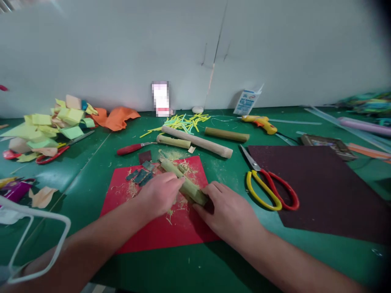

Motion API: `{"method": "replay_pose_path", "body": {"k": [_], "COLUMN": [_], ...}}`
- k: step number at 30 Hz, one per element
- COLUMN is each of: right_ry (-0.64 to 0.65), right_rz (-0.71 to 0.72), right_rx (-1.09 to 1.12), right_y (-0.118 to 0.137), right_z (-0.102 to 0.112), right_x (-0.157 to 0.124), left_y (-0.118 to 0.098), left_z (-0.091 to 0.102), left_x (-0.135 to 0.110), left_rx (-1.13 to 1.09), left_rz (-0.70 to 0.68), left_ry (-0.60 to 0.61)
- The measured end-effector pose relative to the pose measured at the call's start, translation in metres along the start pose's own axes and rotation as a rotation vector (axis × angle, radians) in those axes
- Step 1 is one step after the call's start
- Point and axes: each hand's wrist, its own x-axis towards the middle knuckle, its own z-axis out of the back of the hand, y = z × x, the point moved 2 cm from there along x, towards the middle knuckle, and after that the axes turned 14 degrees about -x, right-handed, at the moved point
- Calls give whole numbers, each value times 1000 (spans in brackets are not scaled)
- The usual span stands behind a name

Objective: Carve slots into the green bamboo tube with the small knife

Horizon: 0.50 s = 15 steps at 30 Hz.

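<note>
A pale green bamboo piece (191, 190) lies slantwise above a red sheet (122, 228) strewn with fine shavings. My right hand (230, 209) is closed around its near right end. Against the bamboo's left side rests my left hand (163, 191), curled into a fist; whatever it may hold is hidden by the fingers. Part of a second bamboo piece shows behind and under the first. Small dark green scraps (143, 177) sit left of the bamboo, along with a dark brown square (145, 157).
Scissors (259, 173) with red and yellow handles overlap a dark brown sheet (320, 187). Behind lie several bamboo sticks (227, 134), a red-handled tool (131, 149), yellow-green strips (186, 122) and a yellow glue gun (261, 123). Folded papers (45, 126) are piled left; a white frame (65, 228) crosses near my left forearm.
</note>
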Motion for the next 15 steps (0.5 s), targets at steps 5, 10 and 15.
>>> {"method": "replay_pose_path", "body": {"k": [5,10,15], "right_ry": [-1,-3,3], "right_rz": [-14,-3,1], "right_rx": [-5,-3,1], "right_y": [0,0,-1], "right_z": [-1,0,-1], "right_x": [1,2,1], "left_y": [2,-1,10], "left_z": [1,-4,5], "left_x": [0,-2,5], "left_rx": [120,50,34], "left_rz": [-23,-29,52], "left_ry": [-68,63,-133]}}
